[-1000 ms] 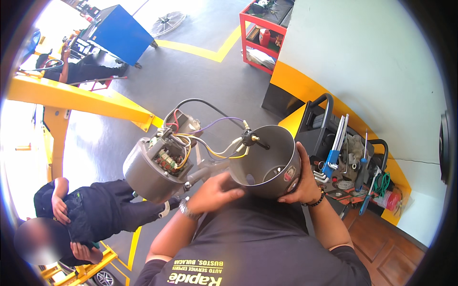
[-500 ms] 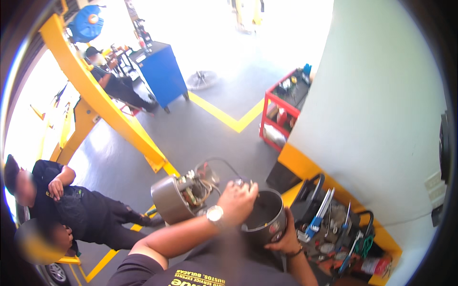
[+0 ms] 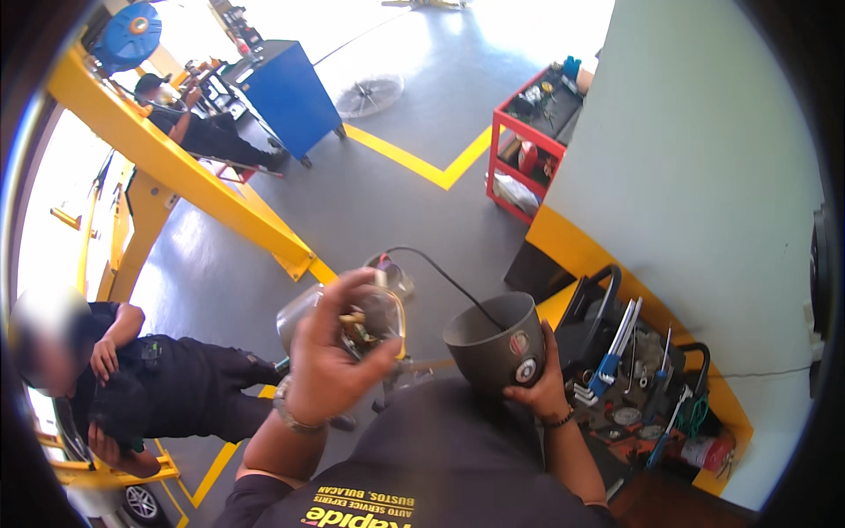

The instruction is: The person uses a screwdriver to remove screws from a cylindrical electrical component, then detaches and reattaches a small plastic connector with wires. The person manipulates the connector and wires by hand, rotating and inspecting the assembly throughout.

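My right hand (image 3: 547, 387) grips a dark grey cup-shaped cover (image 3: 482, 352) from its right side. Its open mouth faces up, and round stickers mark its wall. A black cord (image 3: 437, 267) loops from the wired unit over into the cover. To the left, my left hand (image 3: 330, 374) is raised with thumb and fingers curved apart, and I see nothing held in it. Behind that hand sits a grey round housing (image 3: 297, 319) with wires and small parts (image 3: 356, 330) inside, partly hidden by my fingers. Whether the fingers touch it is unclear.
At right, a tool cart (image 3: 607, 431) holds hex keys (image 3: 616, 348) and other tools. A red trolley (image 3: 495, 172), a blue cabinet (image 3: 295, 101) and a yellow lift post (image 3: 176, 180) stand farther off. One person (image 3: 176, 387) stands at left; another (image 3: 207, 132) sits beyond.
My left hand has left the cover's rim, moved left to the wired housing and spread its fingers. The cover, still in my right hand, has tilted so its stickers show more.
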`<state>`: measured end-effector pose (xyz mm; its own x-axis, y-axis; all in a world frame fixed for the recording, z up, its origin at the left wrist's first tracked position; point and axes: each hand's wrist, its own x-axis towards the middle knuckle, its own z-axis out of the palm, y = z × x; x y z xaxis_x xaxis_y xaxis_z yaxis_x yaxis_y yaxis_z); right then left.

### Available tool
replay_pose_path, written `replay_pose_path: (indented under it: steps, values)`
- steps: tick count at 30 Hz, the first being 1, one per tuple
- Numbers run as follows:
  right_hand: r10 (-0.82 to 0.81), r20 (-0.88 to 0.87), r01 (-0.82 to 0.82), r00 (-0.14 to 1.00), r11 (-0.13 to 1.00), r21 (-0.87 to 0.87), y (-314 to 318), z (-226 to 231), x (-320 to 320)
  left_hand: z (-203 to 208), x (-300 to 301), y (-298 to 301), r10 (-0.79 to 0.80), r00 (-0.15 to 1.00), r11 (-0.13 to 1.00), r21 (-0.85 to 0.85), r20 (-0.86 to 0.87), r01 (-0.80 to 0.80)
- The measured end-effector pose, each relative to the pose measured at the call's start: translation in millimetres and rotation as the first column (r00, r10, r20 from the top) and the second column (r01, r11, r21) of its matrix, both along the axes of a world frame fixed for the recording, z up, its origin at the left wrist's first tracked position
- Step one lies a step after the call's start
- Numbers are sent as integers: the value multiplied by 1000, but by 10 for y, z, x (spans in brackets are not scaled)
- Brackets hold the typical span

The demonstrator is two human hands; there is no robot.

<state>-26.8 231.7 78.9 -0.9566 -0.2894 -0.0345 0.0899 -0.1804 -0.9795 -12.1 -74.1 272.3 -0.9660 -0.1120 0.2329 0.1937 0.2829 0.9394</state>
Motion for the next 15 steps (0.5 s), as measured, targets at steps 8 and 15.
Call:
replay_pose_path:
  steps: [8, 15]
  values:
    - [144, -82, -110, 986, 938, 329, -81, -334, -128, -111, 57, -518, -76, 994, 903, 418, -79, 102]
    - [398, -245, -185, 884, 779, 599, -434, -485, -355, -342, 137, -715, -66, 995, 674, 732, -77, 102]
